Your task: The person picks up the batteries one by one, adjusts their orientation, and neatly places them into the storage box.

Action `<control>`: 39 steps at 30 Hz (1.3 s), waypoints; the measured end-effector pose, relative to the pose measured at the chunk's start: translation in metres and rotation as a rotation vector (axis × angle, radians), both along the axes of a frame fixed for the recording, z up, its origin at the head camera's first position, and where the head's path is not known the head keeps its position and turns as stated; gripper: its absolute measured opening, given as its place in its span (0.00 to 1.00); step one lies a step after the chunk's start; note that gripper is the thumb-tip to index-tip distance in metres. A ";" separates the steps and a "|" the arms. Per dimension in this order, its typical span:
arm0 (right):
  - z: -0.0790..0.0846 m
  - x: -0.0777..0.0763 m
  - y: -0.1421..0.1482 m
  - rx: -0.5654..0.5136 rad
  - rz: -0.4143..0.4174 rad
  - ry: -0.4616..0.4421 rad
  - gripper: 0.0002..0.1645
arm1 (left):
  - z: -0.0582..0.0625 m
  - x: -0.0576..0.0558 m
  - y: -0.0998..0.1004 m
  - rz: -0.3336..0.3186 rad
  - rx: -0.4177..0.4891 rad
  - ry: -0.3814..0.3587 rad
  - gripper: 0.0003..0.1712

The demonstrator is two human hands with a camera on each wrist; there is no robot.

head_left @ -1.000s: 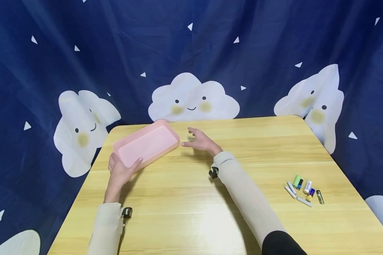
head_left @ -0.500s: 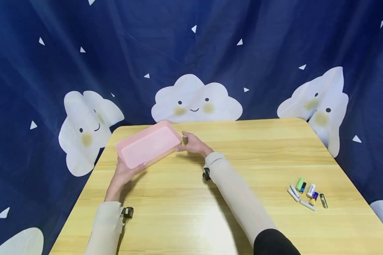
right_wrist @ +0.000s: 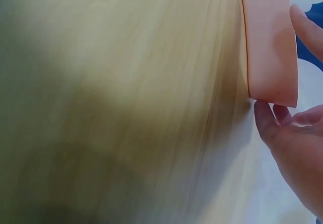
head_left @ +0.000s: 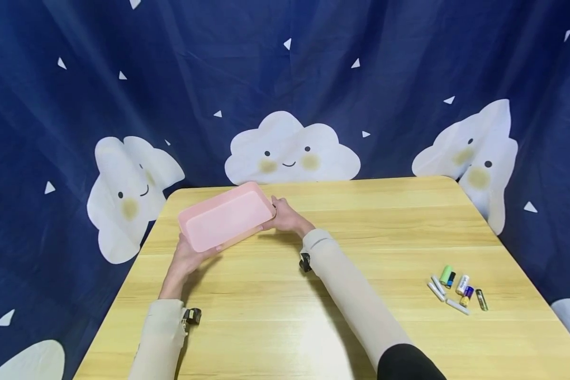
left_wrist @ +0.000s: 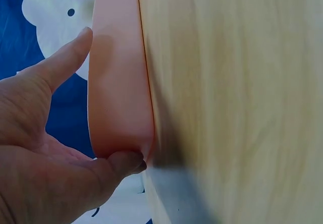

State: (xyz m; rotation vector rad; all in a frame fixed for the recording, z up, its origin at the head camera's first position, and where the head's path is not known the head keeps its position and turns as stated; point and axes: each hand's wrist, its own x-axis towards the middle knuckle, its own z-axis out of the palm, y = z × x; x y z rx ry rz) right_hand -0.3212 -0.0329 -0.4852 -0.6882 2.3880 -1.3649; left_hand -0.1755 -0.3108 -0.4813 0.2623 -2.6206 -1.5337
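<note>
A pink rectangular tray (head_left: pixel 228 220) lies at a slant on the far left of the table. My left hand (head_left: pixel 189 258) holds its near left corner, thumb along the front wall and fingers around the left end. At the opposite end, my right hand (head_left: pixel 288 217) grips the right corner. In the left wrist view, the thumb touches the top edge of the tray wall (left_wrist: pixel 121 77) and the fingertips curl at its corner. The right wrist view has fingertips against the tray's end (right_wrist: pixel 272 47), close to the tabletop; part of that hand is cut off.
Several batteries lie loose on the right of the wooden table (head_left: pixel 342 316), among them a green one (head_left: pixel 446 275), a white one (head_left: pixel 463 284) and a dark one (head_left: pixel 482 300). A blue curtain (head_left: pixel 285 68) with printed clouds hangs behind the table.
My right hand has moved left from beside the tray and taken hold of its right end. The tray has shifted slightly right, with my left hand staying on it. The batteries have not moved.
</note>
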 end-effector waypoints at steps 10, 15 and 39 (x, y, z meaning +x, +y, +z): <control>0.000 0.005 0.008 0.077 0.032 0.051 0.61 | 0.001 0.000 0.004 -0.046 0.007 0.028 0.56; 0.000 0.008 0.013 0.075 0.033 0.062 0.57 | 0.018 0.005 0.016 -0.070 0.042 0.000 0.53; 0.004 0.037 0.056 0.053 -0.091 0.031 0.55 | 0.005 -0.002 0.038 -0.141 0.017 -0.039 0.61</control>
